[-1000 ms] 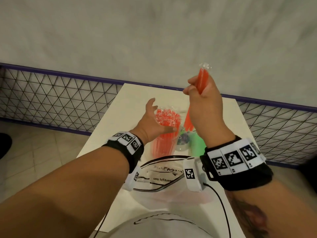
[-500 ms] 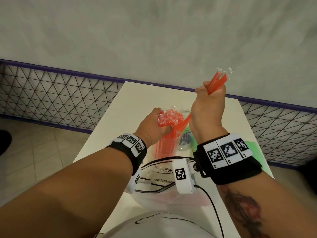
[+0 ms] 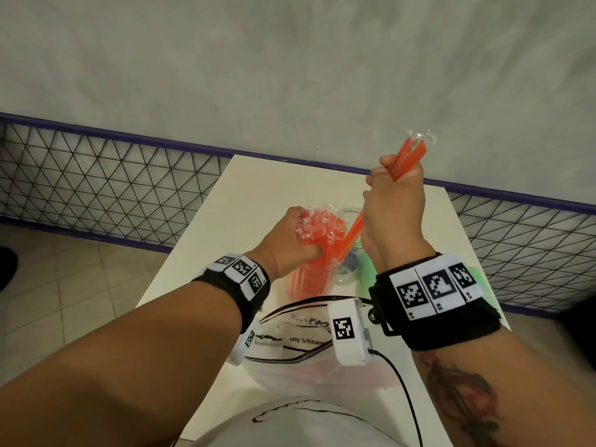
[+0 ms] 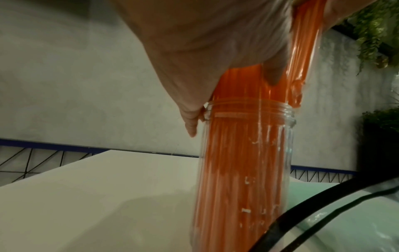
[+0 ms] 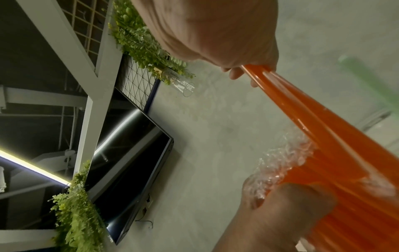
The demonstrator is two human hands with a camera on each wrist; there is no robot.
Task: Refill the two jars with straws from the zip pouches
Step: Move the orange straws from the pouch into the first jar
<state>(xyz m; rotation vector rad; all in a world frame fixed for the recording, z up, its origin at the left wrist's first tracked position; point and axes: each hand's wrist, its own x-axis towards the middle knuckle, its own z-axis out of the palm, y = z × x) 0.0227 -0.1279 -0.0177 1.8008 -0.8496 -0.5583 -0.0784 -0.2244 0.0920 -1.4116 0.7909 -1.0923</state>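
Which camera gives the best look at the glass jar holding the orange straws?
The left wrist view: the glass jar fills the frame, threaded rim and packed orange straws clear. The head view shows it small, partly hidden by the left hand. In the right wrist view only the straws' wrapped tops appear, no jar.

white table; mesh fence behind; TV + fake plants on wall

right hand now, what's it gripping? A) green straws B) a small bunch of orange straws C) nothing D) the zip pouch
B: the right hand has its fingers curled round a small bunch of orange straws, tilted with the lower ends going into the clear jar of orange straws that the left hand steadies.
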